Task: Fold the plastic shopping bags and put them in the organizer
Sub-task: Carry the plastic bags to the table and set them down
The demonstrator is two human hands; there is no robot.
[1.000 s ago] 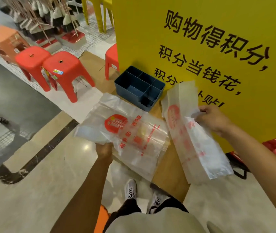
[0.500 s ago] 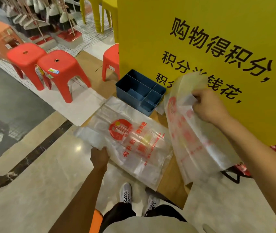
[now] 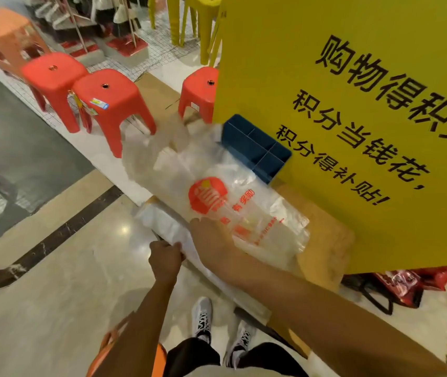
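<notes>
Two translucent plastic shopping bags (image 3: 217, 202) with a red logo lie stacked on the brown tabletop (image 3: 325, 240), their handles blurred toward the far left. My left hand (image 3: 165, 258) grips the near edge of the lower bag, which hangs over the table's corner. My right hand (image 3: 214, 240) reaches across and holds the upper bag down over the lower one; its fingertips are partly hidden by plastic. The blue compartmented organizer (image 3: 257, 151) stands behind the bags against the yellow sign, and the cells that show hold nothing.
A big yellow sign (image 3: 353, 77) with black characters walls off the right side. Three red stools (image 3: 108, 102) stand on the floor to the left, with brooms and yellow stools behind. Red bags (image 3: 407, 281) lie on the floor at right. My shoes (image 3: 203, 317) are below.
My right hand swung the second bag from the right side over onto the first bag. The left hand kept its grip on the near edge.
</notes>
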